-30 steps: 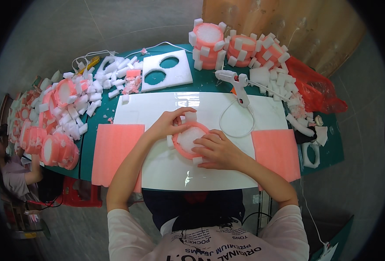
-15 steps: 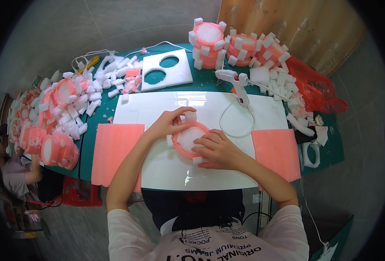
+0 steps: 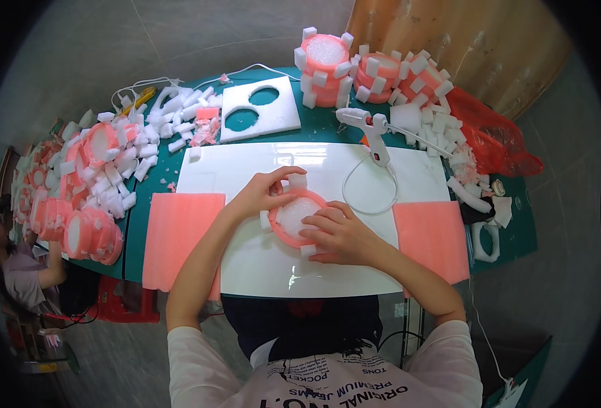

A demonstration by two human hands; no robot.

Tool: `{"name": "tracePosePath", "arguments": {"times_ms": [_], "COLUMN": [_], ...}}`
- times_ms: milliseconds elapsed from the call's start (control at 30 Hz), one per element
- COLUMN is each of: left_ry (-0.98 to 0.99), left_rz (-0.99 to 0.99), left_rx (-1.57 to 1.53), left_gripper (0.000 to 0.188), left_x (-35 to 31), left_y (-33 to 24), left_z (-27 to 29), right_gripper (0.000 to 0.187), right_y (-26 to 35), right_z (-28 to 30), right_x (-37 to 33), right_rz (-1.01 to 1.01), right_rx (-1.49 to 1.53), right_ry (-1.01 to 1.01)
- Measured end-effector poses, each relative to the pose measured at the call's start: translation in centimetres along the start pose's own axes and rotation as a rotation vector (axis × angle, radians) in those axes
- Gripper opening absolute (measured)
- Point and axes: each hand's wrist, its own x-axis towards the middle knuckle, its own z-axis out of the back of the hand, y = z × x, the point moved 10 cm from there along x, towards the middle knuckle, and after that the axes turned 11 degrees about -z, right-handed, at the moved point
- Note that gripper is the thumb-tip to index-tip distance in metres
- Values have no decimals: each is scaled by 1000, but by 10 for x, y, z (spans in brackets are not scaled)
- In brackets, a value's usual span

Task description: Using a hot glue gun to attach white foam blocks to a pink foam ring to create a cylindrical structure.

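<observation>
A round foam piece (image 3: 291, 219), with a white middle and a pink rim, lies on the white board in front of me. Small white foam blocks stick out from its rim. My left hand (image 3: 265, 193) pinches the white foam block (image 3: 298, 182) at the far side of the rim between thumb and fingers. From the right, my right hand (image 3: 343, 236) grips the round piece, its fingers curled over the rim and partly covering the white middle. Another small block shows just below those fingers.
A white glue gun (image 3: 372, 132) with a looped cord stands beyond the board (image 3: 253, 275). Pink foam sheets (image 3: 181, 238) flank it. Behind are a white foam panel (image 3: 283, 112) with two holes and stacked round pieces (image 3: 328, 75). Loose blocks (image 3: 113, 177) and another person (image 3: 25, 272) are leftward.
</observation>
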Motion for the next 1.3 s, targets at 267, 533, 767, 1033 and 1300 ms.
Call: {"name": "tracePosePath", "arguments": {"times_ms": [267,533,767,1033,1300], "left_ry": [-6,-13,-8,-3,-4], "left_rz": [-19,-18,-8,-1,1], "left_rx": [-14,-10,-11,-3,-8], "left_gripper": [54,53,53,53,53], "left_x": [0,0,0,0,0], "left_y": [0,1,0,4,2], "left_z": [0,0,0,0,0], "right_gripper": [44,44,45,44,43], "right_y": [-6,-5,-4,-3,-3], "right_z": [-9,-8,-7,-6,-4], "right_x": [-3,-3,-3,-2,-2], "right_rz": [-80,-78,-77,-72,-68], "right_rx": [-28,-30,-28,-37,-36], "right_ry": [43,55,46,31,29]}}
